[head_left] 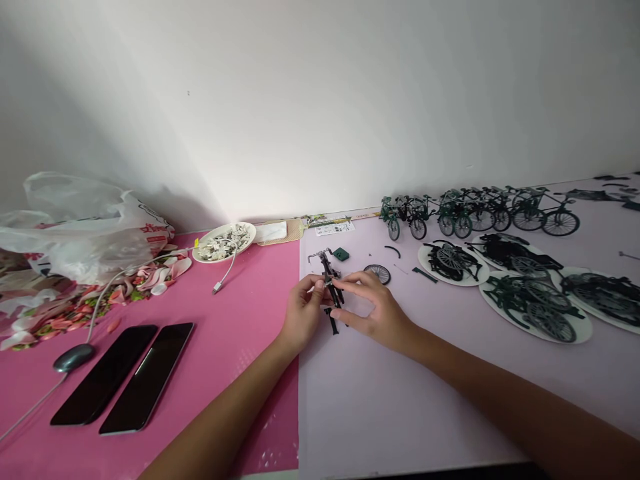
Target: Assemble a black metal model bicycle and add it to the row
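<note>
Between my two hands is a dark model bicycle frame [334,293] with silver handlebars at its far end. My left hand [303,312] is closed on its left side, thumb and fingers pinching it near the middle. My right hand [373,310] touches the same frame from the right, index finger and thumb against it with a gap between them. Just beyond the frame lies a small dark green box-shaped piece [341,254]. A loose spoked wheel [378,273] lies behind my right hand, partly covered by it. A curved black strip [393,251] and a dark green bar [425,275] lie farther right.
Several assembled model bicycles [480,212] stand along the wall at the right. Plates of parts [487,279] sit in front of them. On the pink left side are two phones [147,380], a mouse-shaped device [73,358], a bowl of white pieces [200,256] and a plastic bag [85,230].
</note>
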The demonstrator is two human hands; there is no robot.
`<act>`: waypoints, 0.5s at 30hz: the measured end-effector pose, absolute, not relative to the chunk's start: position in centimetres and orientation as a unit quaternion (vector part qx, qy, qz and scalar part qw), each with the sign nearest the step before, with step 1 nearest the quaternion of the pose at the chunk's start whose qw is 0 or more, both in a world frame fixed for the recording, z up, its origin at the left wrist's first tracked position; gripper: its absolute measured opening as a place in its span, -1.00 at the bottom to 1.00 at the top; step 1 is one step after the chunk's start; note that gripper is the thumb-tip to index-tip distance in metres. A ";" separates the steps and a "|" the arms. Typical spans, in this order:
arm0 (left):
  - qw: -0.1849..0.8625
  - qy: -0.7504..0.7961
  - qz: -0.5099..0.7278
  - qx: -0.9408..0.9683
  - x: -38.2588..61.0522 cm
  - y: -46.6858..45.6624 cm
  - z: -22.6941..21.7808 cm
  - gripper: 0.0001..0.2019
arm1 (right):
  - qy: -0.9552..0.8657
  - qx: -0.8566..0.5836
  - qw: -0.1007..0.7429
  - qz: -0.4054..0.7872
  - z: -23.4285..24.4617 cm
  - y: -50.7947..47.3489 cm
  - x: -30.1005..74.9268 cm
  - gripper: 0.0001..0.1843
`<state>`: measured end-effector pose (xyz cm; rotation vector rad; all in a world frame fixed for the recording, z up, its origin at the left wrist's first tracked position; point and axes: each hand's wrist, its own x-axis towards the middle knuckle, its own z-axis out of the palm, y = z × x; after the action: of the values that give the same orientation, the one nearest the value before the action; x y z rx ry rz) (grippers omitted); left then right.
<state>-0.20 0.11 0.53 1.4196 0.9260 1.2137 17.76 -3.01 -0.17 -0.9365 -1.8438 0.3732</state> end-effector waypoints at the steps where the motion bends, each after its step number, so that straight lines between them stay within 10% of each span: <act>1: 0.507 0.385 0.502 0.586 -0.2 0.0 0.6 -0.45 | -0.762 -0.387 0.497 0.151 -0.2 -3.0 17.8 -0.48; 15: 0.500 0.386 0.496 0.595 -0.1 -0.5 1.1 -0.75 | -0.764 -0.392 0.484 0.166 -0.5 -2.8 17.9 -0.40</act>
<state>-0.05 -0.48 1.06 1.4399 0.9332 1.1992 17.93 -2.81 -0.50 -0.9543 -1.8616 0.4043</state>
